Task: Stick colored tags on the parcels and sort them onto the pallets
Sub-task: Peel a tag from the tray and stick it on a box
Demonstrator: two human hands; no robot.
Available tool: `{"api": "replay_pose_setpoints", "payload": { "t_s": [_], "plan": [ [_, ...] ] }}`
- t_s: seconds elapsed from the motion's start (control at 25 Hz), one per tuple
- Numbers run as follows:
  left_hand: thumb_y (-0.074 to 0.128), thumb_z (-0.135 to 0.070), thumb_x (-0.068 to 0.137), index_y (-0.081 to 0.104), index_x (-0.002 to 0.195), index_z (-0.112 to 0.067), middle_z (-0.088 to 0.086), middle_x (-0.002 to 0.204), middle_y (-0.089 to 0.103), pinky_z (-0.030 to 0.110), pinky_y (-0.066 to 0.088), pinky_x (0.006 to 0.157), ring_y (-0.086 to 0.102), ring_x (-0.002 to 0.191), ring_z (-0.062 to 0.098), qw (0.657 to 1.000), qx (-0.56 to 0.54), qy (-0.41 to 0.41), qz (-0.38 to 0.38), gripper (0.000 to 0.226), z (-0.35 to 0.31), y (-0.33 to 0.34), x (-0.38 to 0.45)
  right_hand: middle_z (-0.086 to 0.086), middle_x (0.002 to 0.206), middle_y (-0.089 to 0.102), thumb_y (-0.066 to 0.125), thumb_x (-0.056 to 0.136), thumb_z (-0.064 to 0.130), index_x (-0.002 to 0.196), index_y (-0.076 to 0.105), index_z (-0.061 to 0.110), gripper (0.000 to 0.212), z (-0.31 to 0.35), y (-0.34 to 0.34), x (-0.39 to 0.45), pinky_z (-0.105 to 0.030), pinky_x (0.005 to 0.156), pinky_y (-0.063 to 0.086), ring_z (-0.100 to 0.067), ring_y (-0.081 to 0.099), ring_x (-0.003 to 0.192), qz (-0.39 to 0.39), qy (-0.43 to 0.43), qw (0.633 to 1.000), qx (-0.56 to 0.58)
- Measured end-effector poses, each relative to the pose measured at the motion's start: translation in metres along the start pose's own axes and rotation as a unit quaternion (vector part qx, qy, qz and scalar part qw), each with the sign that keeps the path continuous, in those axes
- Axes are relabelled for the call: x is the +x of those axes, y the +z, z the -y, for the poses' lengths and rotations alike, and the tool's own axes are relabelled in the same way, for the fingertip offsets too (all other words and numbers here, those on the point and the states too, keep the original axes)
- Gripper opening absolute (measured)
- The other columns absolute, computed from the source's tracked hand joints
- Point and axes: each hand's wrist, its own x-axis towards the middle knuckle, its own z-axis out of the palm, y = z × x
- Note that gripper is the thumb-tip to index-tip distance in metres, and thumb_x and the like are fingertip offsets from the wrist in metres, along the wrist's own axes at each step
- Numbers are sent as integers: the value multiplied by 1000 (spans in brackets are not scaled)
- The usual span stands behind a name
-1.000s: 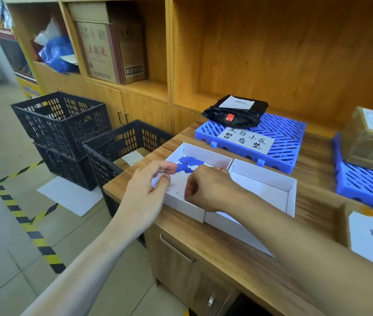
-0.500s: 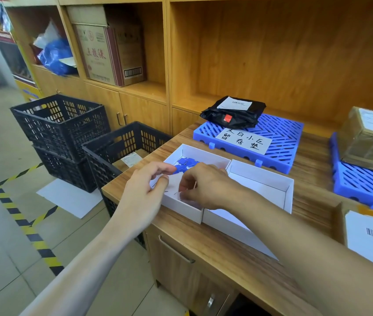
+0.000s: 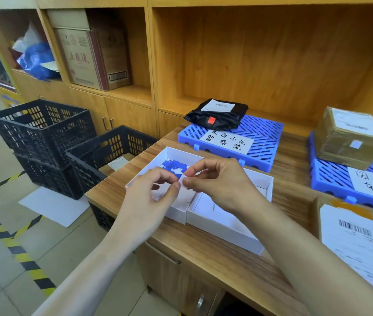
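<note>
A small tag [image 3: 182,179], seemingly blue on its backing, is pinched between the fingertips of the left hand [image 3: 156,190] and the right hand [image 3: 217,181], just above the left white tray [image 3: 176,215] where more blue tags [image 3: 173,167] are lying. Compared with a second ago, the hands have been lifted a little out of the tray and the tag has been brought between both thumbs, so it is judged that the tag is now being peeled and is not yet stuck on any parcel. The near parcel [image 3: 359,247] with a barcode label waits on the desk [image 3: 215,258] at the right, well apart from the hands. Behind, a black parcel [image 3: 217,112] with a red tag is already placed on a blue pallet [image 3: 263,137], and a brown parcel [image 3: 347,135] on a second pallet [image 3: 331,179].
</note>
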Motion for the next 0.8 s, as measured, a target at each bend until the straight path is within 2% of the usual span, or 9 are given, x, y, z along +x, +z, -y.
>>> {"api": "replay_pose_setpoints", "payload": {
  "t_s": [0.04,0.12,0.2,0.32,0.4,0.48,0.56,0.8],
  "plan": [
    [64,-22,93,67,86,-31,-26,93,67,16,42,81,59,97,-3,1000,-17,-3,3,12,-4,3,-1,-3,74,76,82,80,19,82,76,19,7,-2,-3,-5,-40,75,55,-18,68,69,-5,3,1000,13],
    [66,-17,92,68,82,-29,-18,85,69,18,45,75,62,84,2,999,-48,-16,11,16,-10,8,-4,-1,72,75,81,81,17,83,76,19,6,-6,-8,-15,-20,65,50,-5,63,60,-18,10,999,43],
    [68,-15,91,68,79,-27,-11,79,69,16,45,67,59,72,6,996,-78,-28,25,17,-17,13,-7,1,70,73,80,81,17,83,77,19,4,-12,-12,-24,-10,61,45,-2,61,59,-43,20,997,63],
    [71,-12,89,72,80,-23,-8,77,71,18,49,67,61,68,9,990,-127,-30,59,14,-31,18,-10,-1,75,75,77,83,15,83,76,17,3,-19,-20,-40,-10,57,45,-5,64,62,-70,39,992,98],
    [69,-9,90,76,82,-19,-4,78,75,20,53,69,65,70,10,982,-164,-42,84,14,-40,22,-10,-5,82,77,75,85,14,86,74,16,2,-23,-28,-49,-16,62,48,-8,67,66,-76,57,988,126],
    [65,-7,92,78,85,-12,3,80,77,23,56,68,68,74,13,967,-221,-78,103,16,-46,29,-10,-5,83,77,73,87,14,90,72,14,3,-26,-37,-58,-23,66,50,-9,69,68,-81,68,984,142],
    [64,-6,93,79,86,-8,8,79,76,26,56,65,67,73,17,947,-274,-115,120,16,-51,37,-12,-6,81,77,72,87,12,92,72,11,5,-28,-43,-65,-23,64,51,-10,69,66,-89,69,981,159],
    [72,-5,86,78,84,-4,9,73,72,24,54,60,63,64,16,937,-300,-123,129,7,-61,49,-12,-8,74,74,72,87,7,88,72,7,1,-29,-48,-78,-22,58,52,-17,70,63,-121,43,972,199]
  ]
}}
